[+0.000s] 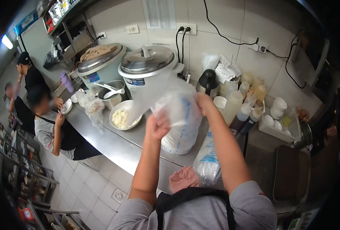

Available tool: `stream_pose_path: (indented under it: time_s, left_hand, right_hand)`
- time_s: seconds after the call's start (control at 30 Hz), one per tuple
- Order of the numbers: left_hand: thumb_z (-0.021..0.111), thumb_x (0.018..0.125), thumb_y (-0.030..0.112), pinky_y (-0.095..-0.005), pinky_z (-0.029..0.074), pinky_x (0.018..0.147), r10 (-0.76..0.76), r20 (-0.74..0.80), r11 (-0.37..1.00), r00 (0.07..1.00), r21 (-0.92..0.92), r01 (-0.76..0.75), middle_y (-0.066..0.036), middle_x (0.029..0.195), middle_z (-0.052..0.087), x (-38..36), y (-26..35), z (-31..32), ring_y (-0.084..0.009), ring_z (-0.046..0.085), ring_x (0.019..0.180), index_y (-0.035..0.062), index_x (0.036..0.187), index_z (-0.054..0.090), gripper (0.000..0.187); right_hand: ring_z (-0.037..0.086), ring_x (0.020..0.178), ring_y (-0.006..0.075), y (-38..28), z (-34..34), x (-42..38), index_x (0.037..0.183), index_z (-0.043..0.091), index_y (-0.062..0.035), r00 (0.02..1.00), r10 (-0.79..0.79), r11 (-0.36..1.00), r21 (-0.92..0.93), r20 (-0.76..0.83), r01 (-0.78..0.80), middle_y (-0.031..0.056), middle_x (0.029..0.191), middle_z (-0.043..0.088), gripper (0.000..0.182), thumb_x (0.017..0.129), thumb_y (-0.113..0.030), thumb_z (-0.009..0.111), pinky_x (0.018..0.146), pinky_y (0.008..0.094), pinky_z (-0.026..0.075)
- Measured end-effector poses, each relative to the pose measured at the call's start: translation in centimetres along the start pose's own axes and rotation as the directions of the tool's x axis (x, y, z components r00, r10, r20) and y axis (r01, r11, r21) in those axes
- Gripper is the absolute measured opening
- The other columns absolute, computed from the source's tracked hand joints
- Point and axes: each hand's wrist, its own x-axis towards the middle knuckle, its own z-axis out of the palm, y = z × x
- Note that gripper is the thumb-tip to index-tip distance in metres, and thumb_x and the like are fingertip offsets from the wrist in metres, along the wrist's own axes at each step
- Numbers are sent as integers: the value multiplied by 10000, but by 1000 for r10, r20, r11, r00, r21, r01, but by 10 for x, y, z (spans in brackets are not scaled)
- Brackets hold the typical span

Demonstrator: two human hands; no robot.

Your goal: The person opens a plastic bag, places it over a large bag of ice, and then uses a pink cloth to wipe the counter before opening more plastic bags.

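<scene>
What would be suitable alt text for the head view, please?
A person's left hand and right hand hold the top of a translucent plastic bag on a metal counter. Nearby are two lidded cookers and a bowl of white food.

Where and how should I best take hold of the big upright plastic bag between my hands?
I'd take the plastic bag by its full lower body, the left hand coming from the left and the right hand from the right, palms cupping its sides. It stands upright on the counter, bulging low down, while its top is loose film that might give.
</scene>
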Motion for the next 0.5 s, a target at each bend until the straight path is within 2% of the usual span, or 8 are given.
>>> stream_pose_path:
  time_s: [0.03, 0.1, 0.13, 0.2, 0.27, 0.3, 0.4, 0.5]
  left_hand:
    - [411, 846, 195, -198, 221, 362, -6, -70, 1000, 998, 22, 7, 27, 574, 391, -5, -3, -28, -72, 306, 421, 86, 739, 467, 163]
    - [434, 838, 182, -198, 224, 351, -14, -209, 997, 978, 65, 28, 26, 572, 396, -18, -11, -65, -70, 313, 412, 87, 736, 470, 143]
    - [441, 838, 181, -201, 246, 364, 92, -341, 979, 935, 203, -22, 27, 580, 411, -21, -16, -76, -68, 336, 426, 82, 751, 481, 138]
    - [454, 837, 181, -209, 289, 388, 329, -542, 880, 774, 474, -42, 29, 598, 439, -26, -27, -77, -65, 380, 455, 72, 780, 501, 132]
    - [459, 837, 185, -234, 365, 488, 405, -574, 767, 712, 637, 77, 4, 688, 484, -35, -25, -69, -94, 449, 573, 62, 841, 517, 137]
    - [461, 837, 187, -247, 403, 538, 446, -579, 696, 683, 704, 142, -9, 733, 506, -36, -21, -62, -108, 483, 632, 56, 871, 525, 150]
    - [453, 838, 197, -241, 424, 528, 393, -564, 623, 726, 744, 242, -26, 765, 530, -28, 24, -54, -113, 504, 619, 52, 899, 525, 173]
    - [446, 839, 206, -235, 444, 518, 142, -510, 753, 849, 612, 241, -44, 797, 553, -8, 72, -80, -118, 525, 605, 47, 927, 525, 198]
  right_hand:
    - [509, 618, 148, 12, -3, 2, 942, 556, -16, 999, 11, 999, -52, -44, -13, 56, 765, 559, 295, 838, -264, 435, 504, 258, 410]
    - [515, 640, 150, 32, -4, 1, 956, 557, -7, 993, 19, 998, 69, -119, -11, 64, 780, 564, 285, 839, -235, 430, 521, 262, 413]
    - [519, 650, 151, 40, -4, 2, 963, 557, -3, 988, 23, 992, 127, -155, -3, 68, 787, 567, 281, 840, -220, 428, 529, 264, 414]
    - [524, 687, 138, 47, 4, -1, 957, 568, 10, 989, -103, 979, 165, -106, 120, 73, 798, 579, 260, 844, -172, 421, 567, 270, 427]
    - [533, 713, 131, 70, 4, 19, 954, 570, 18, 964, -265, 942, 208, -18, 263, 76, 811, 586, 248, 841, -148, 424, 590, 267, 437]
    - [543, 713, 117, 52, 13, -2, 949, 569, 24, 977, -212, 958, 188, -36, 215, 82, 799, 590, 247, 826, -152, 447, 591, 246, 441]
    - [556, 684, 123, 44, 8, -2, 937, 570, 32, 945, -320, 903, -278, 72, 327, 88, 800, 592, 241, 811, -137, 455, 580, 239, 444]
    - [565, 691, 146, 42, 0, 24, 930, 573, 27, 965, 54, 988, -156, 258, -14, 95, 806, 594, 238, 807, -134, 449, 602, 246, 447]
